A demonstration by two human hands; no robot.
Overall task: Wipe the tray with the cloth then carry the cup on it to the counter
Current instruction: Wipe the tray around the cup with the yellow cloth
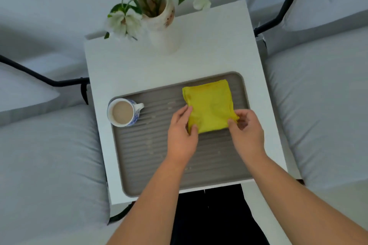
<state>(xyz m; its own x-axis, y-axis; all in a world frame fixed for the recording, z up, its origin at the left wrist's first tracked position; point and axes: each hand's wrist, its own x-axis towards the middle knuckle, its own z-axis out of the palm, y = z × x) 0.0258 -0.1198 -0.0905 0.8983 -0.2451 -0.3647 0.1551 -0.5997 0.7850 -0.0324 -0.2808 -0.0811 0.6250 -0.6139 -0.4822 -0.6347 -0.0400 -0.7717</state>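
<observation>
Pale grey cushions are flanking a small white worktop (199, 51), with a vase (161, 24) of white flowers standing at its far edge, well clear of the work. Filling the near half of the worktop is a grey ribbed tray (151, 155), its long side running left to right, so both hands can reach across it easily.

On the tray's far right part a folded yellow cloth (209, 105) is lying flat. The left hand (182, 133) is pinching the cloth's near left corner between thumb and fingers, and the right hand (247, 131) is pinching its near right corner the same way; both grips are closed on the cloth. Holding it by two corners looks like a way of taking up or squaring the fold into a pad before rubbing, though the wiping itself is apparently not yet under way.

A blue-and-white cup (123, 112) of milky drink is sitting at the tray's far left corner, overlapping the rim there, well apart from the cloth. Parked at that edge, it is leaving most of the ribbed floor open for wiping. Pale specks or droplets are showing on the ribs between cup and cloth and nearer the person, which are probably what the cloth is meant to clear. Being nearly full, the cup could spill if the tray gets jolted.
</observation>
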